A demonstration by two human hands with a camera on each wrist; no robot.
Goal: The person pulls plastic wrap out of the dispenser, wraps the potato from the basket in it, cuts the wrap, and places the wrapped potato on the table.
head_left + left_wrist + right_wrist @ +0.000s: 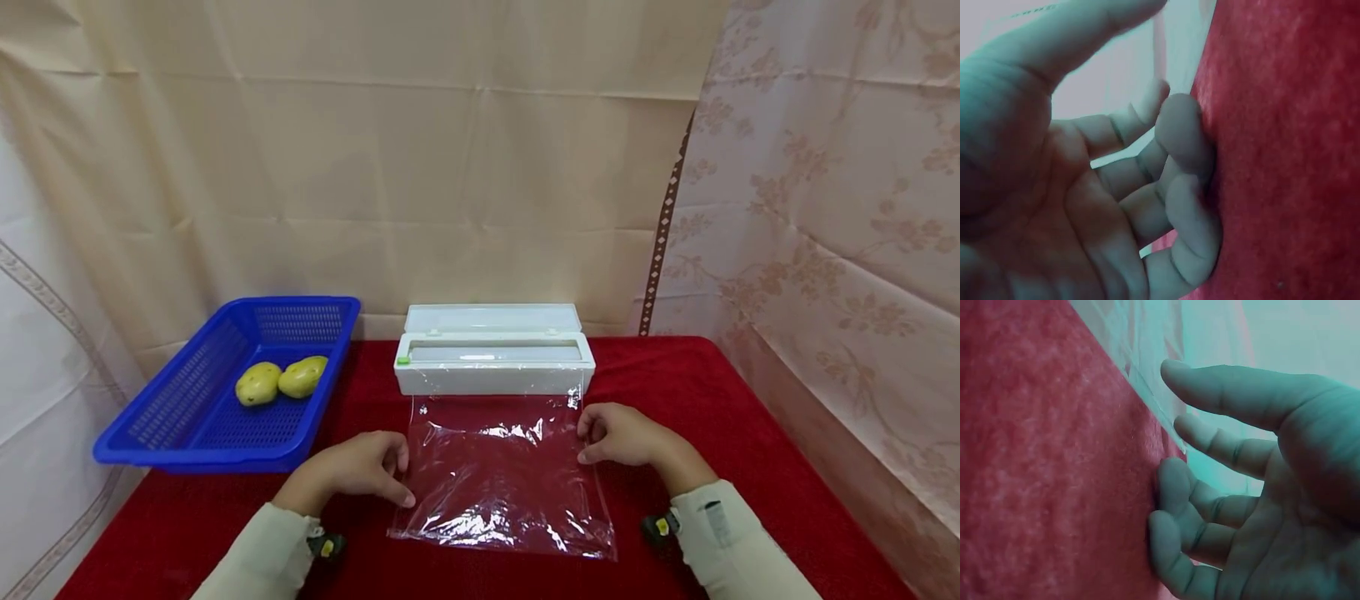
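Observation:
A sheet of clear plastic wrap [498, 492] lies over the red cloth, drawn out from a white wrap dispenser [495, 382] whose lid stands raised. At the sheet's left edge is my left hand [367, 468], thumb and fingers apart with nothing between them. My right hand [618, 435] is by the opposite edge, fingers loosely bent and thumb apart. In the left wrist view the fingertips [1194, 219] rest at the red cloth. The right wrist view has the wrap's edge [1147, 394] just past the thumb and index finger.
To the left stands a blue plastic basket [168, 457] holding two yellow-green fruits [258, 384]. Red velvety cloth [675, 375] covers the table. A beige curtain [480, 183] hangs behind, and a flowered curtain [847, 275] on the right. A small green slider [403, 361] sits on the dispenser.

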